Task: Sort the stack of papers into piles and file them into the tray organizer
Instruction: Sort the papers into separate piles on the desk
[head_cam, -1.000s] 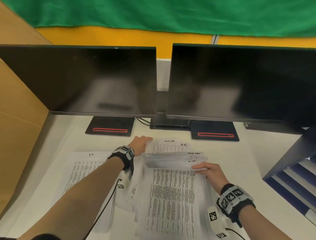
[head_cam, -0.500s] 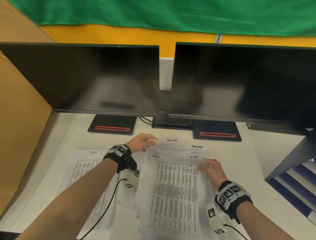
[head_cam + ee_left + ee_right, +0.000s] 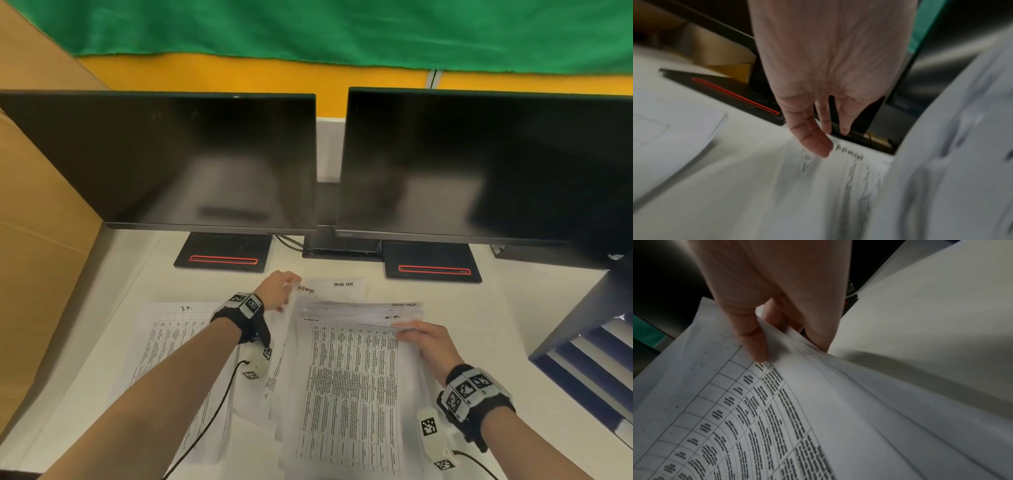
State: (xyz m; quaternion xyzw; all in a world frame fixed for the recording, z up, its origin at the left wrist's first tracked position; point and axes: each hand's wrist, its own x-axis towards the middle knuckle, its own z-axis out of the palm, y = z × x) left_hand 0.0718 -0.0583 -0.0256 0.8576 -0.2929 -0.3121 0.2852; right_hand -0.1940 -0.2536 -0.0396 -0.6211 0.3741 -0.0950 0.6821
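Note:
A loose stack of printed papers lies on the white desk in front of me. My right hand pinches the far right corner of its top sheets, thumb on top and fingers beneath, lifting them a little. My left hand is at the stack's far left corner; its straight fingers touch a lower sheet with a handwritten heading. A separate pile lies to the left. The dark blue tray organizer stands at the right edge, sheets in its shelves.
Two dark monitors stand close behind the papers, their black bases on the desk. A cardboard wall closes the left side. White desk shows between the stack and the organizer.
The fanned far edges that my right hand held up have come down flatter, so the printed top sheet covers more. Both hands stay near the stack's far corners.

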